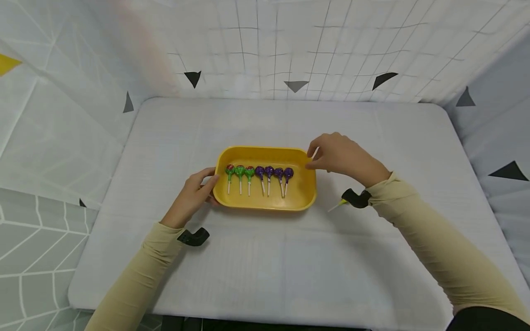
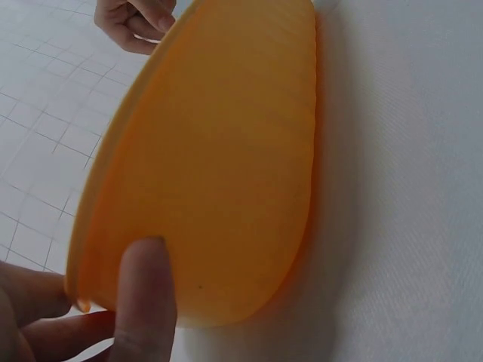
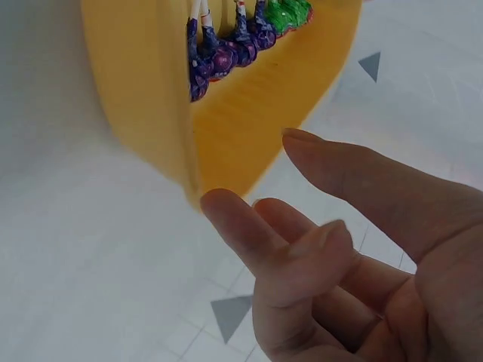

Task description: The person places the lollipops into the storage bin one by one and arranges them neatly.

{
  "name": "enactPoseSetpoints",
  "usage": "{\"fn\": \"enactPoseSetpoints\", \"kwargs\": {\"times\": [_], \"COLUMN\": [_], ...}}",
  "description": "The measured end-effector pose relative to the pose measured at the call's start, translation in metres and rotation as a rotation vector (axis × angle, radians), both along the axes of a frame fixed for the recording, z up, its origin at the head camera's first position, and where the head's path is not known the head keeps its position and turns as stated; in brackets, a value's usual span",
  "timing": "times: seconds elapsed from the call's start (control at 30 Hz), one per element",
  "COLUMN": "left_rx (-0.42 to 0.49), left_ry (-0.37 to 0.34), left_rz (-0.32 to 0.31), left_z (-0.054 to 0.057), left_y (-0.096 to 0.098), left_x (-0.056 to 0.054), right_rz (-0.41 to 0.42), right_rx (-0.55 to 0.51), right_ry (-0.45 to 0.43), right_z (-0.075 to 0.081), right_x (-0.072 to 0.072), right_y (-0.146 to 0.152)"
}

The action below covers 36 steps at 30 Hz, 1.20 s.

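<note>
A yellow tray (image 1: 304,193) holds a row of lollipops. Three green lollipops (image 1: 239,170) lie at the left, and several purple lollipops (image 1: 269,171) lie to their right, sticks toward the person. At the tray's left end, my left hand (image 1: 192,191) grips the rim; in the left wrist view one digit lies against the outer wall. My right hand (image 1: 341,156) is at the far right corner with nothing in its grasp. Its thumb stands apart from the bent fingers, and a fingertip (image 3: 223,204) is right at the rim in the right wrist view.
A yellow-wrapped lollipop (image 1: 342,202) lies on the white table (image 1: 248,266) right of the tray, partly hidden by the right wrist camera (image 1: 357,198). White cloth walls with a grid and dark triangles (image 1: 385,80) stand round the table.
</note>
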State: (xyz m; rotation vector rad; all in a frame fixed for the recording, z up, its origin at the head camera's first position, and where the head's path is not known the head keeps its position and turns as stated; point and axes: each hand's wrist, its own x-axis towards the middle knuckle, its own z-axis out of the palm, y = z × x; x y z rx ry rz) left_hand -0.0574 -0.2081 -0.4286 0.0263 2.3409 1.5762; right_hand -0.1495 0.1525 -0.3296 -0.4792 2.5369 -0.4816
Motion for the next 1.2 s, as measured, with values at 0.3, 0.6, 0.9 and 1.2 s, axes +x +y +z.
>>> {"fn": "enactPoseSetpoints", "kwargs": {"times": [0.3,0.6,0.9,1.2], "left_rx": [-0.008,-0.006,-0.015,-0.014], "left_ry": [0.012,0.01,0.011,0.015], "left_rz": [-0.007,-0.008,-0.004,-0.008], "left_z": [0.001,0.001,0.001,0.002], "left_y": [0.0,0.0,0.0,0.0], "left_x": [0.001,0.001,0.001,0.0], "right_rz": [-0.042,-0.058,-0.108,-0.1], "right_rx": [0.029,0.052,0.117,0.086], "right_ry": [-0.024,-0.043,-0.076,-0.146], "right_z": [-0.006,-0.024,-0.039,-0.059], "right_x": [0.008,0.017,0.028,0.036], "right_y": [0.036,0.065,0.088,0.092]}}
